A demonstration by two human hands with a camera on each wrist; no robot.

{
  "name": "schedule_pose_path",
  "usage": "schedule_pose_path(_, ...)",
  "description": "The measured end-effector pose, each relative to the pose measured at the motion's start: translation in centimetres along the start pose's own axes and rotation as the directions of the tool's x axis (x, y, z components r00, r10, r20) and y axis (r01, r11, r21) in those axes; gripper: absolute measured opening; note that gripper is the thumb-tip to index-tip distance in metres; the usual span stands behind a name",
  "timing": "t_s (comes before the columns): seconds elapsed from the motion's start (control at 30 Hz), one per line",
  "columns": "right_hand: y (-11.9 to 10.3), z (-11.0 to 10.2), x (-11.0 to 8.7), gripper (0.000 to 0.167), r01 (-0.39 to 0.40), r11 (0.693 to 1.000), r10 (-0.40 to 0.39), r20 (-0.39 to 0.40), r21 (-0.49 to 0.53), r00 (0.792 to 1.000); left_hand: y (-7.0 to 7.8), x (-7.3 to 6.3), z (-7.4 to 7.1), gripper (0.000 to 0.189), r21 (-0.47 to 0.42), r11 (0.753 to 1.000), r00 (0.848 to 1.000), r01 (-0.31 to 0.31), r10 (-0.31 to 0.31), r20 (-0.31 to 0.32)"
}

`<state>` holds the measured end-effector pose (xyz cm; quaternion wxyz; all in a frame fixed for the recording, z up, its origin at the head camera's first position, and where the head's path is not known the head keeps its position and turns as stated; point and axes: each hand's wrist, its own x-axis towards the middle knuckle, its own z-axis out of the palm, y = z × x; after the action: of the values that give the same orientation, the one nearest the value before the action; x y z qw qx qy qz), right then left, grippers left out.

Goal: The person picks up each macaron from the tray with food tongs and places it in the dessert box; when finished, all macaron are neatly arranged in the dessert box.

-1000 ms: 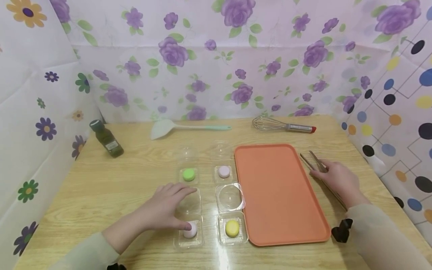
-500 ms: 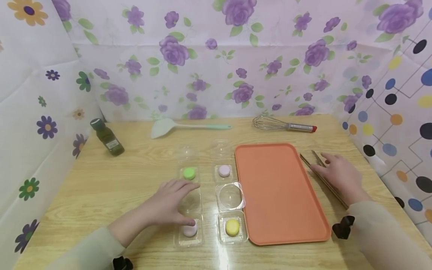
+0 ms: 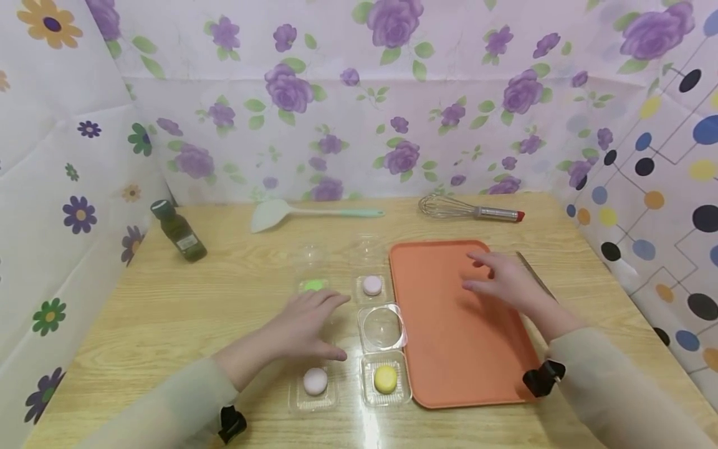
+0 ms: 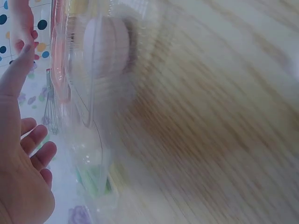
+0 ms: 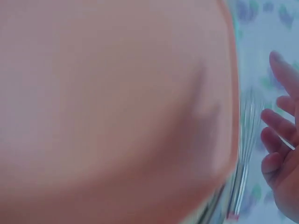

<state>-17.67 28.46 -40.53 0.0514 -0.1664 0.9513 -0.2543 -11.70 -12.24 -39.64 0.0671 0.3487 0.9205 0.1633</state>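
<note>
In the head view my left hand (image 3: pixel 303 327) hovers over the left column of clear plastic boxes, fingers spread and holding nothing. Just below its thumb, a pale pink macaron (image 3: pixel 315 381) sits in an open box; the left wrist view shows this macaron (image 4: pixel 106 46) close up. Partly behind the fingers is a green macaron (image 3: pixel 314 285). To the right, a yellow macaron (image 3: pixel 386 379) and a lilac macaron (image 3: pixel 373 285) lie in their own open boxes. My right hand (image 3: pixel 507 284) is above the orange tray (image 3: pixel 460 343), fingers apart and nothing held. Metal tongs (image 3: pixel 535 275) lie beyond it, partly hidden by the forearm.
A whisk (image 3: pixel 471 209) and a pale spatula (image 3: pixel 314 212) lie along the back of the wooden table (image 3: pixel 168 324). At the back left lies a dark green bottle (image 3: pixel 179 232). Patterned cloths surround the table on three sides.
My right hand has left the tongs at the tray's right side and moved left over the tray. My left hand has shifted right and away from the pale pink macaron.
</note>
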Motion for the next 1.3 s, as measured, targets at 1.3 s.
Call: schedule_pose_path(1.3,-9.7,7.5,0.2,0.068,0.37,0.928,-0.37,0.221,0.042,0.903,0.9,2.5,1.9,0.08,0.08,0.997,0.999,0.022,-0.026,0.047)
